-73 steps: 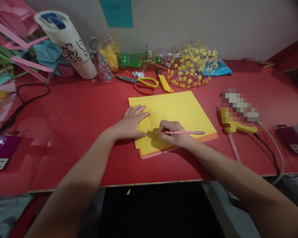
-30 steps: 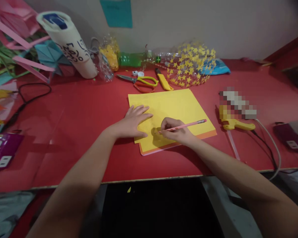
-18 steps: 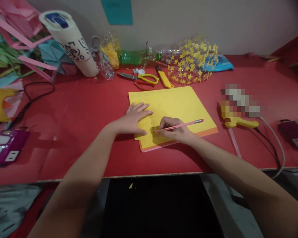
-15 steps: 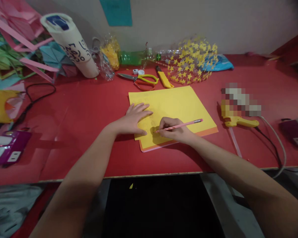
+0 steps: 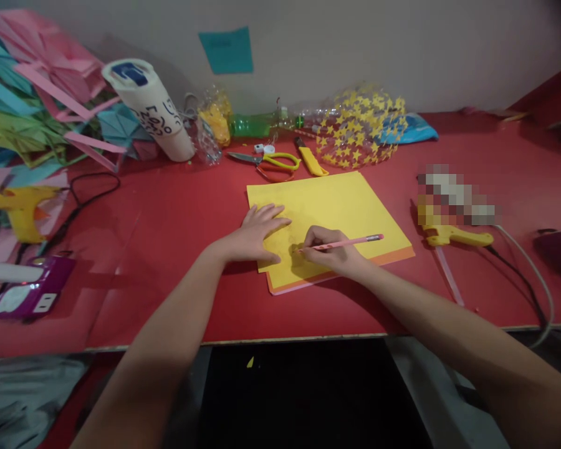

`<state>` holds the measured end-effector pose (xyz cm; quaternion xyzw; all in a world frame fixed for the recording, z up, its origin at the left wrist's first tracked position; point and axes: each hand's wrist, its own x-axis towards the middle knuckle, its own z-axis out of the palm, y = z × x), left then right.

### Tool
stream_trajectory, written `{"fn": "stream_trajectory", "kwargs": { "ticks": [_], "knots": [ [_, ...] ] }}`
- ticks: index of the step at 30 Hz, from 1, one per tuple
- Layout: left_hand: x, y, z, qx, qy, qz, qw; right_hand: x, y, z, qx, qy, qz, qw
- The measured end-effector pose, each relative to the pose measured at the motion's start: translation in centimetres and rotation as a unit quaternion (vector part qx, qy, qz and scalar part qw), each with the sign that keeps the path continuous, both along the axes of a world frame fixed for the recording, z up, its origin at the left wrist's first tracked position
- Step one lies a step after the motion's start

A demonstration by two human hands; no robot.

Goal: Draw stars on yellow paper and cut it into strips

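- A red table point(image 5: 177, 206) runs along a pale wall point(image 5: 355, 43), which carries a teal paper square point(image 5: 227, 50).
- A yellow sheet point(image 5: 336, 199) lies near the middle of the table, on top of an orange sheet point(image 5: 393, 257) whose edge shows along the near side.
- The left hand point(image 5: 257, 234) lies flat and open on the yellow sheet's left edge, fingers spread, pressing it down.
- The right hand point(image 5: 330, 249) is closed around a pink pencil point(image 5: 350, 242); the tip touches the yellow sheet just right of the left hand, and the eraser end points right.
- Faint pencil marks show on the sheet between the two hands; what they form cannot be told.
- Behind the sheet lie scissors point(image 5: 271, 163) with yellow and orange handles and, beside them, a yellow cutter point(image 5: 311, 159).
- Farther back a clear bottle covered in yellow stars point(image 5: 359, 128) lies near the wall, with a green bottle point(image 5: 250, 125) to its left.
- A white roll point(image 5: 152, 109) with black writing leans at the back left, next to folded paper shapes point(image 5: 37, 106).
- A yellow glue gun point(image 5: 453, 236) lies to the right of the sheets, its cable trailing off the table's edge.
- A purple power strip point(image 5: 28, 296) sits at the near left.
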<state>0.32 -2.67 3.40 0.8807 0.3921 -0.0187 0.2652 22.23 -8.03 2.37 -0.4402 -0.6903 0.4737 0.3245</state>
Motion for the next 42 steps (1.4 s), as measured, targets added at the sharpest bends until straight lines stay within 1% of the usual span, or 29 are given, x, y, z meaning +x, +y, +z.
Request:
{"fn": "stream_trajectory", "kwargs": {
  "ticks": [5, 9, 19, 26, 34, 42],
  "knots": [
    [-0.01, -0.05, 0.07, -0.004, 0.009, 0.003, 1.000, 0.03, 0.13, -0.50, 0.002, 0.006, -0.022, 1.000],
    [0.00, -0.13, 0.16, -0.004, 0.004, 0.003, 1.000, 0.05, 0.14, -0.48, -0.001, 0.002, -0.027, 1.000],
    [-0.30, -0.05, -0.19, -0.006, -0.009, 0.002, 1.000, 0.30, 0.18, -0.64, -0.005, 0.010, -0.003, 1.000],
    [-0.12, -0.09, -0.05, -0.006, 0.004, 0.004, 1.000, 0.45, 0.23, -0.36, -0.011, 0.003, 0.009, 1.000],
    [-0.43, 0.03, -0.53, 0.001, -0.017, -0.002, 1.000, 0.62, 0.34, -0.57, -0.011, -0.005, 0.030, 0.999],
    [0.12, -0.22, 0.24, -0.014, 0.017, 0.013, 1.000, 0.56, 0.24, -0.43, -0.002, -0.004, 0.026, 1.000]
  ]
}}
